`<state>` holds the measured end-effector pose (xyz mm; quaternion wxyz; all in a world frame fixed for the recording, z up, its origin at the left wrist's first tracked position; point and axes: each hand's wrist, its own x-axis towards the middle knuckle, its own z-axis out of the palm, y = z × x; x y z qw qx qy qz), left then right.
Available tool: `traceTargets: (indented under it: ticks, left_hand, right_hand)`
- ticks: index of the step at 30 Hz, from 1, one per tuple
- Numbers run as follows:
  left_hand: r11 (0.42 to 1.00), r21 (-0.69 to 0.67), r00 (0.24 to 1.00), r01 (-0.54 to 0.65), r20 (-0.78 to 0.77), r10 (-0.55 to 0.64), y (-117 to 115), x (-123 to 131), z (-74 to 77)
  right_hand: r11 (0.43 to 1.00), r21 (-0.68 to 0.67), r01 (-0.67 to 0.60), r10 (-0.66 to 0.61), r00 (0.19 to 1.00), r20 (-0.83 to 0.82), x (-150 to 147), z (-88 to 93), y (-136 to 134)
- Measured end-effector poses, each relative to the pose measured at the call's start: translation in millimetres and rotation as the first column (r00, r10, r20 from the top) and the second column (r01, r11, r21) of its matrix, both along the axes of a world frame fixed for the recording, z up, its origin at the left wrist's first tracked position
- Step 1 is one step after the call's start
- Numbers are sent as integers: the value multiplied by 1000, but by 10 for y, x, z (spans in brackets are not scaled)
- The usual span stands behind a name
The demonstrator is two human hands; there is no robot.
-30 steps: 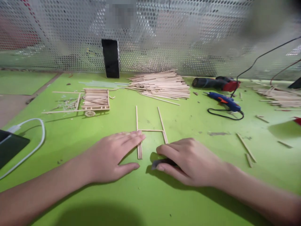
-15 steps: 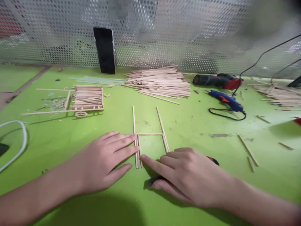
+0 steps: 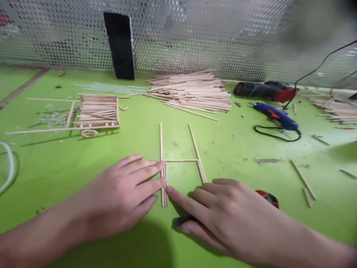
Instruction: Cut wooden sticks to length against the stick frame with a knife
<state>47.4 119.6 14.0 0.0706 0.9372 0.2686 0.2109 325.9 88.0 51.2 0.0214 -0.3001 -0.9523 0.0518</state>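
Note:
Thin wooden sticks lie on the green table, with a crosspiece (image 3: 181, 160) between a left upright (image 3: 161, 141) and a slanted right upright (image 3: 195, 143). My left hand (image 3: 125, 193) lies flat with fingers spread, its fingertips on the sticks at the left. Several sticks (image 3: 164, 199) sit side by side there, ends toward me. My right hand (image 3: 220, 212) touches the innermost one with its stretched index fingertip. Under my right palm is a dark object (image 3: 182, 221), mostly hidden, its tip beside my thumb.
A small stick-built cart (image 3: 97, 111) stands at the left. Behind are a propped phone (image 3: 120, 46) and a stick pile (image 3: 192, 93). A blue glue gun (image 3: 277, 116) and a black and red tool (image 3: 264, 91) lie at the right, near loose sticks (image 3: 303, 179).
The innermost stick at the left, slightly slanted and apart before, now lies close against its neighbours. My right index finger has moved with it. The view has shifted slightly.

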Motion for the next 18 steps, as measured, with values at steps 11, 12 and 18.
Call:
traceTargets:
  ticks: [11,12,18]
  left_hand:
    - [992,-124,998,-13,-61,6,-51,-7,36]
    - [991,-135,998,5,-63,-14,-53,-1,35]
    - [988,-141,995,54,-80,-66,-58,25,26]
  right_hand:
    - [989,-114,-97,95,995,-29,-50,82,-78]
    - [986,-123,-116,112,993,-41,-45,95,-78]
    - [989,-32,-141,135,980,-149,45,140,17]
